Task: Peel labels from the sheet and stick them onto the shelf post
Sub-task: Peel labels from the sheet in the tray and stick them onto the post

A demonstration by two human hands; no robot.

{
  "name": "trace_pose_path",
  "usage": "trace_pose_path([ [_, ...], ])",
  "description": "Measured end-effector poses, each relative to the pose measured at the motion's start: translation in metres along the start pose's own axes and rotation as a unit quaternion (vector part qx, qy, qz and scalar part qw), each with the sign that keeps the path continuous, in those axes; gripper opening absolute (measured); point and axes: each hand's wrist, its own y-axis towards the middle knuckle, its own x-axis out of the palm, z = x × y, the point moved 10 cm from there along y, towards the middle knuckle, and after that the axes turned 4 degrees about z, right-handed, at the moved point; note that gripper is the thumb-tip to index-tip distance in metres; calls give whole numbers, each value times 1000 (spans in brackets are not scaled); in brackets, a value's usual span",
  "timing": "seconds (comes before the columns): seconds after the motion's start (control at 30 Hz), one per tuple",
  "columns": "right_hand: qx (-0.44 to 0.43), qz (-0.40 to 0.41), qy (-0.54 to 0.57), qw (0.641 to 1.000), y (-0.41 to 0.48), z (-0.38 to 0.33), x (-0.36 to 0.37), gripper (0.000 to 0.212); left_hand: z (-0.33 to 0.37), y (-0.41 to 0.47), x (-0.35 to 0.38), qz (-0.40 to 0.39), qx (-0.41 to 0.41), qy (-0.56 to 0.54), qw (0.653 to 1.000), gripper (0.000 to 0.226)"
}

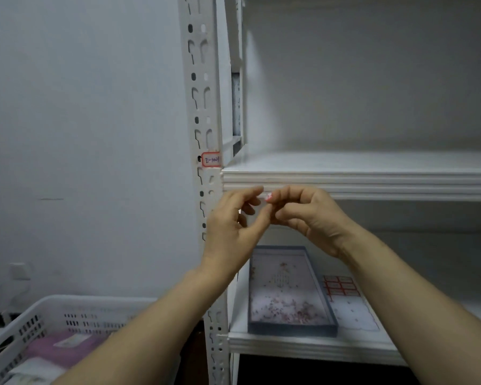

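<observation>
Right hand (308, 215) pinching a small red-and-white label (268, 196) at its fingertips, raised before the front edge of the upper shelf (372, 184) and just right of the white slotted shelf post (206, 107); left hand (233, 220) meeting it there with fingers loosely curved, its grip on the label not discernible. Handwritten red-bordered label (211, 159) stuck on the post just above that shelf edge. Lower shelf (289, 348): blue-rimmed shallow box (289, 290), with a label sheet (342, 286) of red-bordered labels just to its right; white perforated basket (39, 315) holding a pink cloth (61, 351), lower left.
</observation>
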Motion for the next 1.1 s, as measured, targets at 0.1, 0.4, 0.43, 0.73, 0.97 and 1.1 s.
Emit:
trace_pose_path([
  [0.1,-8,12,-70,997,-9,8,-10,31,-9,-6,10,-10,-55,3,998,29],
  [0.4,-17,80,-154,985,-22,17,-41,34,-26,-20,37,-34,-175,-30,984,21],
  [0.43,-17,83,-161,983,-23,18,-43,35,-28,-21,41,-36,-189,-44,980,20],
  [0.73,-7,109,-182,977,-26,29,-60,31,-46,-33,68,-54,-298,-124,945,17],
  [0.97,-2,123,-142,982,-25,33,-64,34,-53,-37,75,-37,-370,-214,903,7],
  [1.1,-3,117,-123,986,-24,36,-63,33,-56,-39,74,-39,-383,-224,895,8],
])
